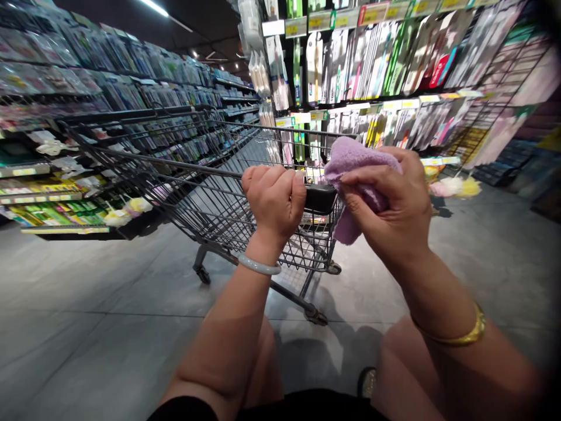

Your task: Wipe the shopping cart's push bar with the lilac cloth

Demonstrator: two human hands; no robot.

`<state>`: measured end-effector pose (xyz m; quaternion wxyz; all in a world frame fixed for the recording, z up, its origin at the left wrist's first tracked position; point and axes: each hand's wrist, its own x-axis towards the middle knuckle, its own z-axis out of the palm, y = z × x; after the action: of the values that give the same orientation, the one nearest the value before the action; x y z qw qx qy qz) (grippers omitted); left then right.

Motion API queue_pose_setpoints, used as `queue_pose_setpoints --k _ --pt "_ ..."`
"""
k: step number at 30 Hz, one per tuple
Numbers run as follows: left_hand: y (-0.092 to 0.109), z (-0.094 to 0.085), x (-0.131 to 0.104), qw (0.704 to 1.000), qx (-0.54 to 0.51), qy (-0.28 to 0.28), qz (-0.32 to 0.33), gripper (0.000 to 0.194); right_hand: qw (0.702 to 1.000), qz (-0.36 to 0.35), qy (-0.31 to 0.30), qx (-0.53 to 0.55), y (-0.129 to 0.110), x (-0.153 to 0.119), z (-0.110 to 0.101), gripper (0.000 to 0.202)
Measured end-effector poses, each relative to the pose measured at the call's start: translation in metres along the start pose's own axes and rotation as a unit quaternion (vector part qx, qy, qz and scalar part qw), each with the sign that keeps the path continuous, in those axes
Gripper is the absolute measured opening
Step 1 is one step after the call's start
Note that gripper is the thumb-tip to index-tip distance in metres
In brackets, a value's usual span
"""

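Note:
A grey wire shopping cart [219, 222] stands right in front of me, its handle [322, 199] facing my hands. My left hand [276, 196] is wrapped in a fist round the handle bar, a pale bangle on its wrist. To the right, my right hand [390, 199] grips a fluffy purple cloth [350, 225] between thumb and fingers. The cloth is bunched up at the right end of the handle and covers that corner of the cart. Whether it touches the bar underneath, I cannot tell.
Shelves of packaged toothbrushes [342, 70] rise behind the cart on the right. More shelves of hanging packs [131, 76] line the aisle on the left. Fluffy dusters [456, 187] stick out low at the right. Cart wheels [316, 316] rest on the grey tiled floor [109, 333].

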<state>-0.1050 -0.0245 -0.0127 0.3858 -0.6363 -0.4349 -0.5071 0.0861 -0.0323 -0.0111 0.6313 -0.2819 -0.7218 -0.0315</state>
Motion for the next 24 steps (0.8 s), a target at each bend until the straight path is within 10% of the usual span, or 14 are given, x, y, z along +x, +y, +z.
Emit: queue_pose_setpoints --k 24 --pt "0.000 0.000 -0.001 1.000 -0.009 -0.003 -0.009 0.036 1.000 0.002 0.007 0.001 0.006 -0.002 0.002 0.021"
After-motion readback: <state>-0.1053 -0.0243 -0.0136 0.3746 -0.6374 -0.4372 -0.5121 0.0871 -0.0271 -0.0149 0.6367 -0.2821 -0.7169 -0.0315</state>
